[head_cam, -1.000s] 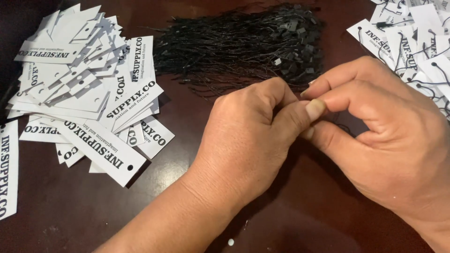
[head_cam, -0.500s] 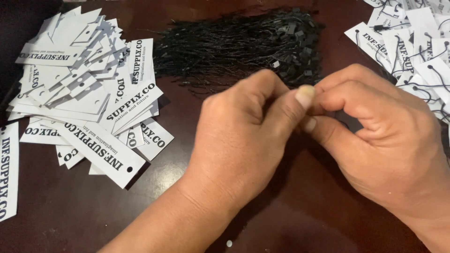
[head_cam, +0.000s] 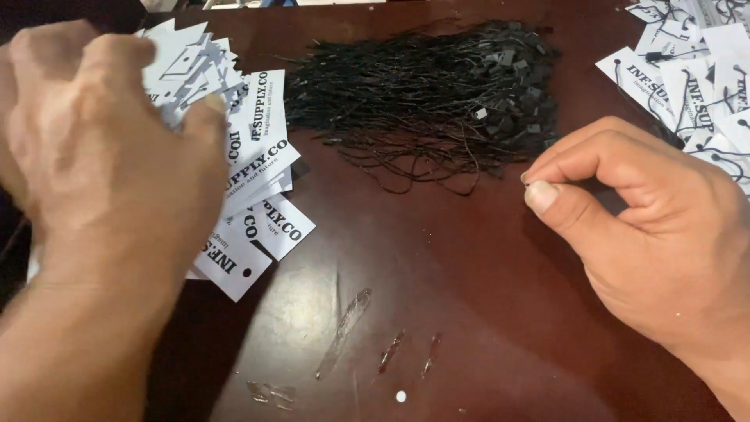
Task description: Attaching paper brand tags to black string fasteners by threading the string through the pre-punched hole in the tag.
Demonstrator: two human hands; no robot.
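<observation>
My left hand (head_cam: 101, 156) is blurred and lies over the pile of white paper tags (head_cam: 254, 148) at the left, fingers curled down onto it. Whether it grips a tag is hidden. My right hand (head_cam: 648, 227) hovers low over the dark wooden table (head_cam: 469, 312) at the right. Its thumb and forefinger are pinched together, and a tiny dark end of a black string fastener (head_cam: 530, 184) shows at the pinch. A heap of black string fasteners (head_cam: 430, 94) lies at the back between the hands.
A second group of white tags (head_cam: 695, 78), with black strings on them, lies at the back right. Glossy smears and a small white speck (head_cam: 401, 396) mark the table near the front.
The hands were pinched together at the centre. Now my left hand has swung away to the tag pile at the left, while my right hand stays pinched at the right.
</observation>
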